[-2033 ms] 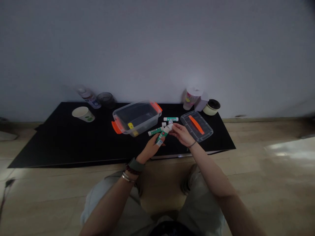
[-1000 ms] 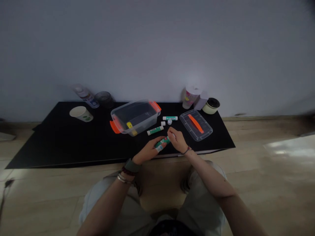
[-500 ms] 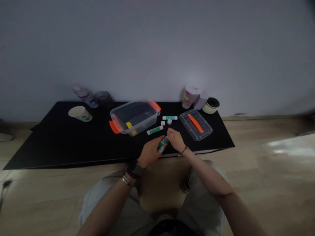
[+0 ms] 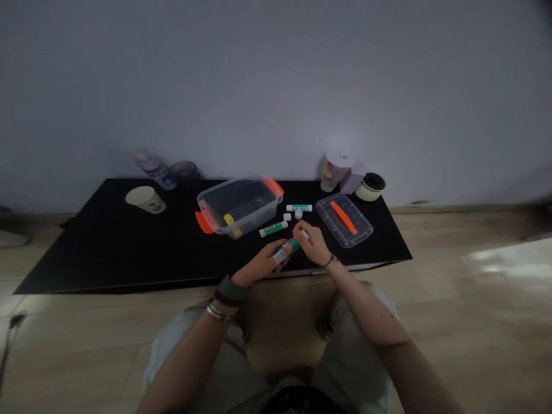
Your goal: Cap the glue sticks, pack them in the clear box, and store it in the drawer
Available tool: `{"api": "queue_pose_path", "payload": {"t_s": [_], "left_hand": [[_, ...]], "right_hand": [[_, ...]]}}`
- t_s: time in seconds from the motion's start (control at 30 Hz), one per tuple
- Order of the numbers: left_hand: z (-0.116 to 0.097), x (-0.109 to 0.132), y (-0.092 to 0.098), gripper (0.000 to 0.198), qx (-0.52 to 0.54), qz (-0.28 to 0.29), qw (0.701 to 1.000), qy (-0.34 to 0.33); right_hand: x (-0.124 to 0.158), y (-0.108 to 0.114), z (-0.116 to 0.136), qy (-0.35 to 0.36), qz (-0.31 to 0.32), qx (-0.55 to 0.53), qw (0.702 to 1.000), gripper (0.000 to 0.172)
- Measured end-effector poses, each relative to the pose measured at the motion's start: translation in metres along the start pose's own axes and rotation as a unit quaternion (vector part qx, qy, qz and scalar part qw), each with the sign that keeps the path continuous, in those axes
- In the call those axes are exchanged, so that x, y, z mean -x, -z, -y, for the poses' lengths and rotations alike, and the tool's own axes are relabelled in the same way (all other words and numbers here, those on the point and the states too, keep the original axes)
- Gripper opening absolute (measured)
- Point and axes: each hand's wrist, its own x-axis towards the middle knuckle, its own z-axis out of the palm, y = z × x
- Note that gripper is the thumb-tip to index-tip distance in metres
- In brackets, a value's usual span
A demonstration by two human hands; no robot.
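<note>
Near the table's front edge my left hand (image 4: 264,263) is wrapped round a green glue stick (image 4: 293,244). My right hand (image 4: 311,242) is closed at the tube's upper end, with a bit of white showing between its fingers. Two more green-and-white glue sticks lie on the black table, one (image 4: 273,229) just beyond my hands, the other (image 4: 299,208) farther back. Between them are a white cap (image 4: 287,217) and a round white cap (image 4: 298,214). To the left stands a clear box (image 4: 259,217) with orange clips and a yellow item (image 4: 229,219) inside.
The clear lid (image 4: 360,227) with an orange handle lies right of the glue sticks. Behind it are a plastic cup (image 4: 330,177), a pale box and a black-lidded pot (image 4: 369,188). At the left are a tilted paper cup (image 4: 146,199), a bottle (image 4: 156,171) and a dark round container (image 4: 185,174).
My left hand has turned the glue stick and its wrist sits a little farther left. My right hand has shifted slightly right, and more white shows at its fingers. The view has moved slightly.
</note>
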Motion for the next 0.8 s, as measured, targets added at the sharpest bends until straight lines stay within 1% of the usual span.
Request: {"api": "queue_pose_path", "payload": {"t_s": [0.07,0.17,0.27,0.33,0.37,0.4,0.43,0.47,0.53,0.6,0.63,0.67,0.7,0.73,0.8], "left_hand": [[0.001,0.002,-0.001,0.055,0.008,0.004,1.000,-0.005],[0.002,0.003,-0.002,0.051,-0.089,-0.041,0.995,-0.036],[0.001,0.003,-0.004,0.045,-0.230,-0.091,0.968,-0.049],[0.002,0.001,-0.005,0.044,-0.303,-0.115,0.945,-0.033],[0.004,0.000,-0.005,0.043,-0.323,-0.123,0.938,-0.021],[0.005,-0.001,-0.004,0.041,-0.323,-0.123,0.938,-0.010],[0.007,-0.002,-0.003,0.041,-0.300,-0.115,0.947,0.001],[0.008,-0.003,-0.001,0.041,-0.255,-0.097,0.962,0.014],[0.008,-0.003,0.002,0.047,-0.122,-0.043,0.991,0.038],[0.006,-0.002,0.003,0.053,0.002,0.009,0.999,0.046],[0.004,-0.001,0.002,0.054,0.038,0.024,0.998,0.043],[0.003,0.000,0.001,0.054,0.052,0.031,0.998,0.035],[0.002,0.001,-0.001,0.054,0.047,0.026,0.998,0.026],[0.002,0.002,-0.003,0.053,0.021,0.011,1.000,0.018],[0.004,0.003,-0.007,0.049,-0.081,-0.037,0.996,0.006]], "right_hand": [[0.000,0.003,0.003,0.013,0.005,0.023,1.000,0.029],[-0.002,0.001,0.002,0.006,0.004,0.049,0.999,0.025],[-0.005,-0.006,-0.005,-0.039,-0.015,0.079,0.996,0.024],[-0.006,-0.012,-0.012,-0.080,-0.026,0.074,0.994,0.025],[-0.006,-0.015,-0.015,-0.098,-0.024,0.063,0.993,0.026],[-0.006,-0.017,-0.019,-0.112,-0.019,0.049,0.992,0.028],[-0.006,-0.018,-0.022,-0.119,-0.011,0.037,0.992,0.030],[-0.005,-0.019,-0.023,-0.119,-0.003,0.025,0.993,0.032],[-0.003,-0.017,-0.022,-0.093,0.010,0.002,0.996,0.035],[-0.001,-0.012,-0.017,-0.052,0.020,-0.020,0.998,0.035],[-0.001,-0.009,-0.014,-0.036,0.023,-0.025,0.999,0.034],[-0.001,-0.007,-0.011,-0.025,0.023,-0.024,0.999,0.034],[-0.001,-0.005,-0.008,-0.019,0.021,-0.016,0.999,0.032],[-0.001,-0.004,-0.006,-0.018,0.017,-0.003,1.000,0.031],[-0.003,-0.005,-0.005,-0.026,0.008,0.033,0.999,0.029]]}}
